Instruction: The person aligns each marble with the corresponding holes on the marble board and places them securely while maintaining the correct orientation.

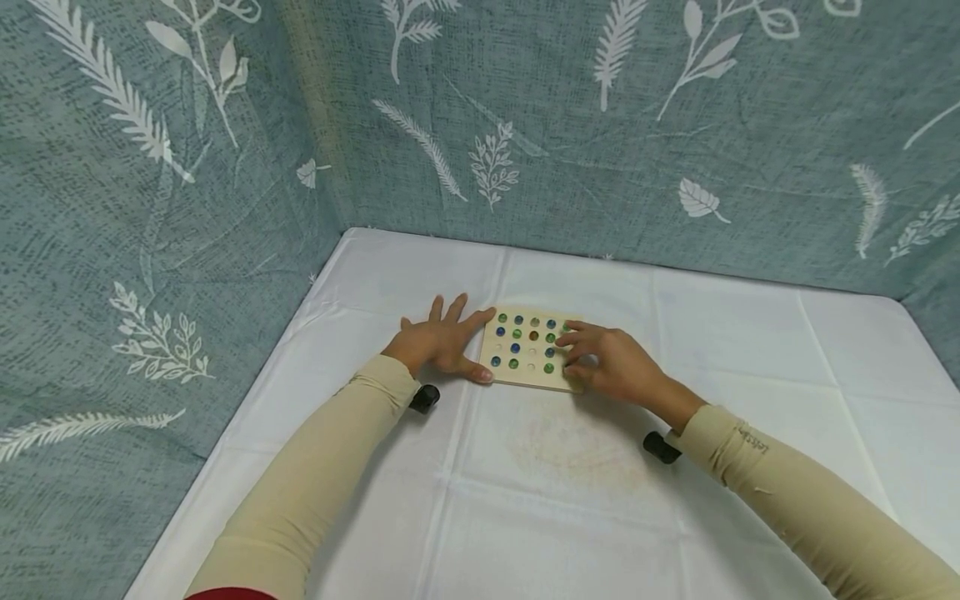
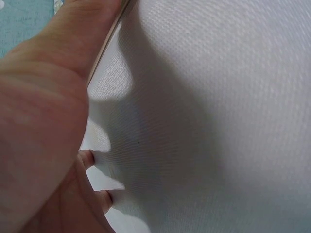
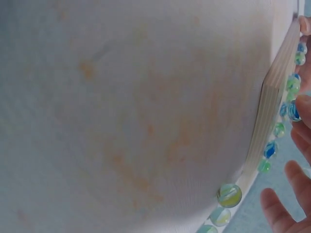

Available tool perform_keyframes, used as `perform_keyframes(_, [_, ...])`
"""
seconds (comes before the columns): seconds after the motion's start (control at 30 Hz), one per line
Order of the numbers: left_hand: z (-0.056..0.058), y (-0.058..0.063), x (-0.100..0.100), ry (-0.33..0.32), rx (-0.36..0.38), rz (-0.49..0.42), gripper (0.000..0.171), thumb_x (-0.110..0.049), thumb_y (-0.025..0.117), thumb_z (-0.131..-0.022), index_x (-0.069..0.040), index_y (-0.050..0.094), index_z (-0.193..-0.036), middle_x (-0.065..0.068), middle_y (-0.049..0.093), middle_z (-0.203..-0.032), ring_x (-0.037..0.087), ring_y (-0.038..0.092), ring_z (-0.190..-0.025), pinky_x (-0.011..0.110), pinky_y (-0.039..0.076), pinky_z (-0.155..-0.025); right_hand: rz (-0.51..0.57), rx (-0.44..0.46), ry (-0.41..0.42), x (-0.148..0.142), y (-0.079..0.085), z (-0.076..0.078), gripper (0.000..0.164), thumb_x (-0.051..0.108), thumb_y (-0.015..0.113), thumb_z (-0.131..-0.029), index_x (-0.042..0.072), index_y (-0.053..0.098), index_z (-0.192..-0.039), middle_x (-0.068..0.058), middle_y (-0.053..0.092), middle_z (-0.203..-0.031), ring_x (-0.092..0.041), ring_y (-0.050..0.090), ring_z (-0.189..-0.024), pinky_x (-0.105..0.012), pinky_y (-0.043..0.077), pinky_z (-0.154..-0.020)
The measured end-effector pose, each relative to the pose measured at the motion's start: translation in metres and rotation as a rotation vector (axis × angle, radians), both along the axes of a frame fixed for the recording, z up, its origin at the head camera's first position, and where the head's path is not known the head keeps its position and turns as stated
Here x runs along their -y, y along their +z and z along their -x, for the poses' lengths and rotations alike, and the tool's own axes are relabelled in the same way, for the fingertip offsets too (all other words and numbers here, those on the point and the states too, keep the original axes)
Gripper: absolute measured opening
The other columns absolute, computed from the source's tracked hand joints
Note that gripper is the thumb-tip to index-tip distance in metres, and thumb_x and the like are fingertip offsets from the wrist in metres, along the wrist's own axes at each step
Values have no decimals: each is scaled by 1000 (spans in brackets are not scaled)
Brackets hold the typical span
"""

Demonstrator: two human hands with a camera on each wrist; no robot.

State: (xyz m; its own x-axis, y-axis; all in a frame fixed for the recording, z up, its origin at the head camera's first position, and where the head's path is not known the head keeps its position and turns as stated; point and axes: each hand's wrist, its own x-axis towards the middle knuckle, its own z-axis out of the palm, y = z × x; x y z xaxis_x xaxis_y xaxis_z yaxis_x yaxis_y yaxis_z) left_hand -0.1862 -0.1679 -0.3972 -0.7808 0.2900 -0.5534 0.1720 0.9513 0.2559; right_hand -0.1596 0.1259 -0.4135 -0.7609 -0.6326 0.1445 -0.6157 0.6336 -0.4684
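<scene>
Wooden board (image 1: 524, 342) dotted with glass marbles (image 1: 534, 336) lies flat on the white tablecloth (image 1: 555, 517), between the hands. Left hand (image 1: 447, 342) — fingers straight and spread, thumb and index touching the board's left edge. Right hand (image 1: 613, 360) is over the board's right side, fingers bent; thumb and finger look to pinch a blue marble (image 3: 294, 111), though the right wrist view crops them.
</scene>
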Motion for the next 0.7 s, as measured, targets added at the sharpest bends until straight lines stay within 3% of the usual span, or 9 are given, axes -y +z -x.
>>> perform_keyframes(0.7, [0, -2, 3, -7, 1, -15, 114, -67, 74, -87, -38, -1, -168, 10, -18, -176, 44, -19, -161, 85, 5, -117, -8, -48, 36, 4, -3, -3, 12, 3, 84, -84, 4, 83, -96, -15, 75, -128, -39, 58, -139, -55, 49, -113])
